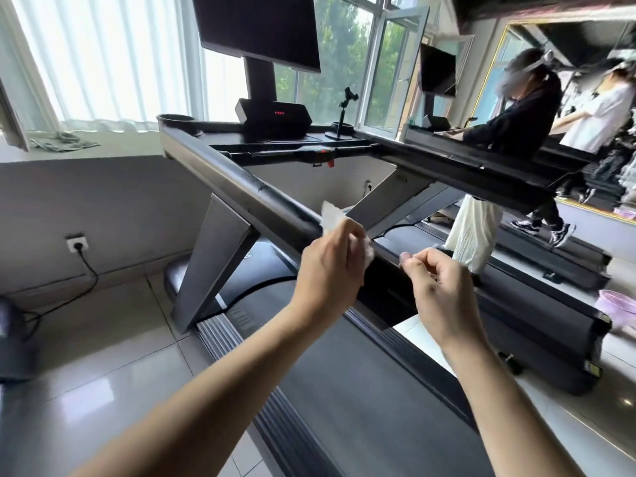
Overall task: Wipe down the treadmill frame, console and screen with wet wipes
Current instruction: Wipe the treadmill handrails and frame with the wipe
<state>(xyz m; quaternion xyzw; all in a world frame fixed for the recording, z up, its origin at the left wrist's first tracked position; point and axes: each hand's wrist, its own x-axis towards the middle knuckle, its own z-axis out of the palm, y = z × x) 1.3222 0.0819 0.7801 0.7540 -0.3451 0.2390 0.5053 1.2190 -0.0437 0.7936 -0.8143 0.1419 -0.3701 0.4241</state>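
Your L hand (330, 266) gripped the wet wipe (331, 215) at the handrail (261, 197), which ran 10-to-4 o'clock, w/ your R hand (444, 287) curled empty, apart at 3 o'clock.

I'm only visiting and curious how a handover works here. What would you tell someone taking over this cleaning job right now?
The left hand grips a crumpled white wet wipe at the treadmill's black padded left handrail; whether the wipe touches the rail is unclear.
The right hand is curled beside it, with nothing visible in it.
The black console with red digits and the dark flat screen stand ahead, beyond both hands.
Done: cannot tell, as no wet streaks show.
Left: probably this handrail, then the rest of the frame, the console and the screen.
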